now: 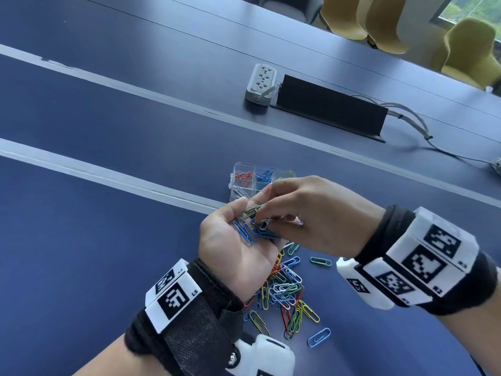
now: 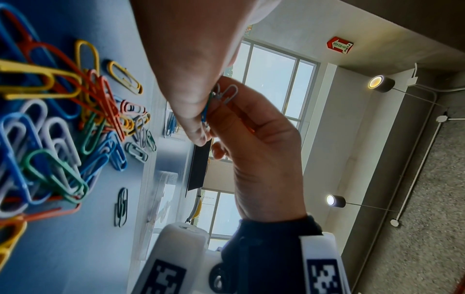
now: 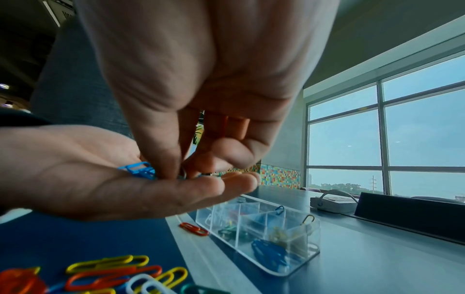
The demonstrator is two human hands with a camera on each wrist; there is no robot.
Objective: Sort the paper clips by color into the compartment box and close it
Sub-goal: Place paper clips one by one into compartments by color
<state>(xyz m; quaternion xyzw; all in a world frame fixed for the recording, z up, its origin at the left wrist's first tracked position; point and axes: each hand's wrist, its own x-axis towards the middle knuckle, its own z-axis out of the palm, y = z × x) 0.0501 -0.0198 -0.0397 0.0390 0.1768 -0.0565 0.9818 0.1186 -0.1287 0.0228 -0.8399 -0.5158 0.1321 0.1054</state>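
My left hand (image 1: 238, 226) lies palm up above the table with its fingers flat. In its palm it carries several blue paper clips (image 1: 245, 232) and a green one (image 1: 250, 211). My right hand (image 1: 263, 222) reaches in from the right and pinches a white paper clip (image 2: 229, 93) at the left palm. Just beyond both hands stands the clear compartment box (image 1: 235, 194), open, with red, blue, yellow, white and green clips in separate cells. A mixed pile of coloured clips (image 1: 284, 294) lies on the blue table under my left wrist.
A loose red clip (image 3: 193, 228) lies beside the box (image 3: 312, 236). Farther back are a white power strip (image 1: 261, 84), a raised black cable flap (image 1: 330, 107) and grey cables (image 1: 417, 123). Yellow chairs (image 1: 471, 50) stand past the table's far edge.
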